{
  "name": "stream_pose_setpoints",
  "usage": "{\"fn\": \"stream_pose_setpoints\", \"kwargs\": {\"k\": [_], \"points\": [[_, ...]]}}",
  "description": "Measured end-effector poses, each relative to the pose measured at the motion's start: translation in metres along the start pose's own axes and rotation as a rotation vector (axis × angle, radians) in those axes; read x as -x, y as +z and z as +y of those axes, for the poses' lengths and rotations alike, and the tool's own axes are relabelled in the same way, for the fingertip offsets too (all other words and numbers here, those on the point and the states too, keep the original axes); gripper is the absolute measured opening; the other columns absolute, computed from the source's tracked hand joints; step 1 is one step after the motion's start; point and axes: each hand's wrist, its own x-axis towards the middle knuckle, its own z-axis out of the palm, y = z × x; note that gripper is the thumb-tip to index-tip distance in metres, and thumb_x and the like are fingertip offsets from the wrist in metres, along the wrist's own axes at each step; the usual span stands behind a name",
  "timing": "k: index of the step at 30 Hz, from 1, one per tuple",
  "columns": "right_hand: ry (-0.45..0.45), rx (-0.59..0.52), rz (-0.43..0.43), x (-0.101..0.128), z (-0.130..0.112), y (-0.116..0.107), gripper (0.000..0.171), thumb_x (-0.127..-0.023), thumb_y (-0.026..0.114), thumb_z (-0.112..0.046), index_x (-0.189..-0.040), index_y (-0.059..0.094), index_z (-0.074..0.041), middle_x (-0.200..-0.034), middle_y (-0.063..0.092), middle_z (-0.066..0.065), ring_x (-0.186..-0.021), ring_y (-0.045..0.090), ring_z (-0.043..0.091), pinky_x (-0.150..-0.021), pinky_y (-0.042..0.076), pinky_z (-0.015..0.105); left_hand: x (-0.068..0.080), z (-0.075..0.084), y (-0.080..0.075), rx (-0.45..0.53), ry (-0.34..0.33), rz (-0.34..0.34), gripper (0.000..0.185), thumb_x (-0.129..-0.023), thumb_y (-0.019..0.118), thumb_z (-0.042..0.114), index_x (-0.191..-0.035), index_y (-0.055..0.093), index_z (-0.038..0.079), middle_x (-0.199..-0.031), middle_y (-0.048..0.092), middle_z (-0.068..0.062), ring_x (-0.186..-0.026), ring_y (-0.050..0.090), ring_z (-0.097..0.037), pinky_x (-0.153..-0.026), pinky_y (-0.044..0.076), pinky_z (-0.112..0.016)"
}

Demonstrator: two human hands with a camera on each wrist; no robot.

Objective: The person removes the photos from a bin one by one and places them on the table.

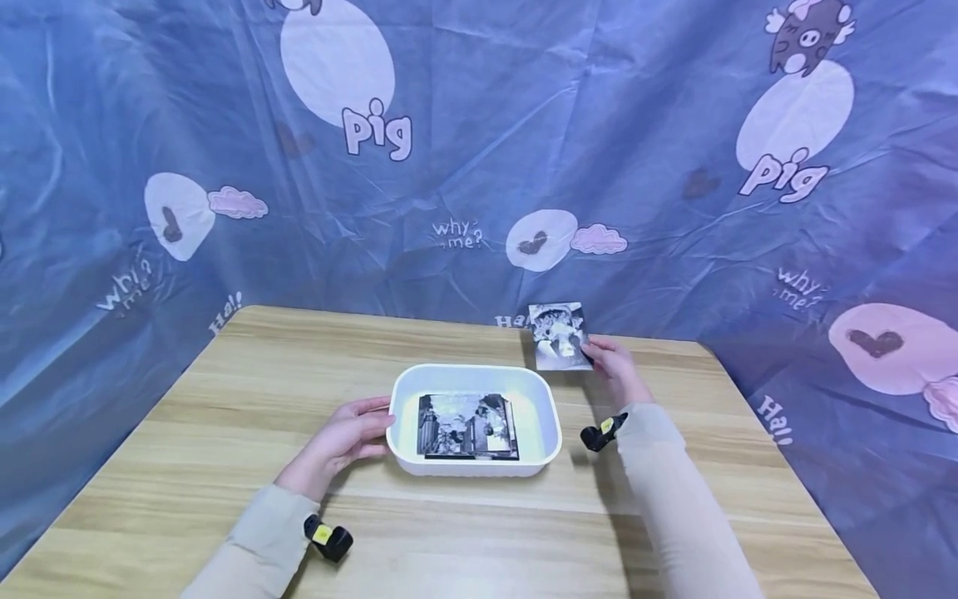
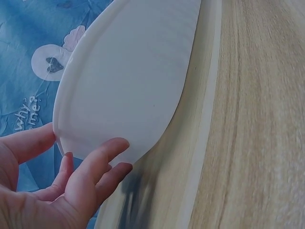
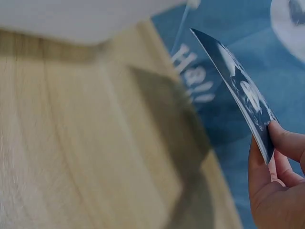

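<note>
My right hand (image 1: pixel 612 366) pinches a black-and-white photo (image 1: pixel 555 337) between thumb and fingers near its lower right corner. The photo is raised above the far edge of the table, and the right wrist view shows the photo print (image 3: pixel 240 93) nearly edge-on, slightly bowed. My left hand (image 1: pixel 352 433) rests with spread fingers against the left end of a white plastic basin (image 1: pixel 479 468). In the left wrist view its fingertips touch the outer wall (image 2: pixel 128 81) and the rim. Several photos (image 1: pixel 466 426) lie stacked flat inside the basin, a black-and-white scene on top.
The basin stands on a wood-grain table (image 1: pixel 247 391). Behind and beside the table hangs a blue cloth (image 1: pixel 464 166) printed with pigs, hearts and words. Black wrist cameras (image 1: pixel 329 539) are strapped at both sleeves. The photo's shadow (image 3: pixel 167 114) falls on the table.
</note>
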Motion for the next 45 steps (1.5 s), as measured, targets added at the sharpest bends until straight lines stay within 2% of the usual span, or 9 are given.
{"fn": "stream_pose_setpoints", "kwargs": {"k": [5, 12, 17, 19, 24, 28, 33, 39, 45], "points": [[0.014, 0.102, 0.011, -0.008, 0.023, -0.003, 0.044, -0.095, 0.058, -0.008, -0.136, 0.049, 0.003, -0.077, 0.059, -0.018, -0.068, 0.052, -0.004, -0.068, 0.048, 0.011, -0.001, -0.001, 0.001, 0.006, 0.005, -0.009, 0.063, -0.093, 0.056, 0.004, -0.145, 0.025, -0.012, -0.138, 0.044, -0.036, -0.108, 0.066, -0.03, -0.083, 0.06, -0.038], [-0.023, 0.003, 0.057, -0.048, 0.061, -0.008, 0.035, -0.082, 0.073, -0.003, -0.115, 0.064, 0.005, -0.089, 0.065, 0.003, -0.074, 0.059, 0.007, -0.078, 0.055, 0.024, -0.003, -0.003, 0.001, -0.008, -0.002, 0.012, 0.061, -0.093, 0.057, 0.005, -0.145, 0.028, -0.011, -0.138, 0.045, -0.035, -0.104, 0.067, -0.028, -0.084, 0.06, -0.039], [-0.03, 0.212, 0.235, -0.03, 0.044, 0.011, 0.035, -0.085, 0.068, -0.001, -0.118, 0.06, 0.01, -0.11, 0.064, 0.017, -0.092, 0.059, 0.018, -0.094, 0.052, 0.03, -0.003, -0.007, -0.001, 0.012, 0.008, 0.004, 0.062, -0.093, 0.057, 0.005, -0.145, 0.026, -0.011, -0.137, 0.048, -0.034, -0.097, 0.068, -0.022, -0.083, 0.06, -0.037], [-0.052, 0.297, 0.279, -0.023, 0.04, 0.016, 0.033, -0.086, 0.066, -0.002, -0.117, 0.061, 0.011, -0.11, 0.064, 0.018, -0.095, 0.058, 0.02, -0.092, 0.052, 0.028, -0.003, -0.007, -0.001, 0.024, 0.009, 0.005, 0.062, -0.093, 0.058, 0.005, -0.145, 0.027, -0.011, -0.136, 0.049, -0.033, -0.095, 0.069, -0.021, -0.082, 0.061, -0.036], [-0.082, 0.443, 0.27, -0.011, 0.037, 0.015, 0.039, -0.09, 0.065, -0.013, -0.121, 0.058, 0.01, -0.122, 0.06, 0.026, -0.109, 0.055, 0.033, -0.101, 0.048, 0.041, -0.003, -0.007, -0.002, 0.029, 0.007, 0.0, 0.062, -0.094, 0.057, 0.004, -0.145, 0.026, -0.011, -0.136, 0.049, -0.033, -0.095, 0.069, -0.02, -0.081, 0.061, -0.035], [-0.094, 0.454, 0.228, -0.006, 0.032, 0.011, 0.051, -0.093, 0.062, -0.023, -0.134, 0.051, 0.006, -0.136, 0.052, 0.028, -0.126, 0.047, 0.039, -0.112, 0.038, 0.047, -0.002, -0.006, -0.001, 0.025, 0.007, -0.001, 0.062, -0.094, 0.057, 0.005, -0.145, 0.026, -0.011, -0.137, 0.048, -0.033, -0.095, 0.069, -0.02, -0.081, 0.061, -0.035], [-0.095, 0.323, 0.119, -0.005, 0.021, 0.007, 0.064, -0.097, 0.058, -0.024, -0.149, 0.031, 0.0, -0.149, 0.037, 0.028, -0.139, 0.034, 0.039, -0.12, 0.028, 0.046, -0.002, -0.005, -0.001, 0.021, 0.011, -0.003, 0.064, -0.093, 0.058, 0.005, -0.145, 0.025, -0.012, -0.137, 0.047, -0.034, -0.095, 0.069, -0.02, -0.082, 0.06, -0.035], [-0.099, 0.234, -0.017, -0.002, 0.008, 0.009, 0.072, -0.098, 0.056, -0.029, -0.154, 0.018, -0.006, -0.156, 0.025, 0.025, -0.141, 0.031, 0.037, -0.12, 0.029, 0.045, -0.002, -0.004, -0.002, 0.024, 0.012, -0.011, 0.064, -0.093, 0.058, 0.005, -0.145, 0.025, -0.011, -0.138, 0.046, -0.034, -0.095, 0.068, -0.02, -0.083, 0.06, -0.035], [-0.204, 0.19, -0.146, 0.007, -0.001, 0.019, 0.07, -0.099, 0.055, -0.024, -0.154, 0.017, -0.006, -0.158, 0.021, 0.023, -0.144, 0.027, 0.034, -0.122, 0.024, 0.045, -0.002, -0.004, -0.001, 0.03, 0.0, -0.003, 0.063, -0.092, 0.059, 0.005, -0.145, 0.026, -0.009, -0.138, 0.046, -0.033, -0.095, 0.068, -0.02, -0.083, 0.061, -0.036]]}}
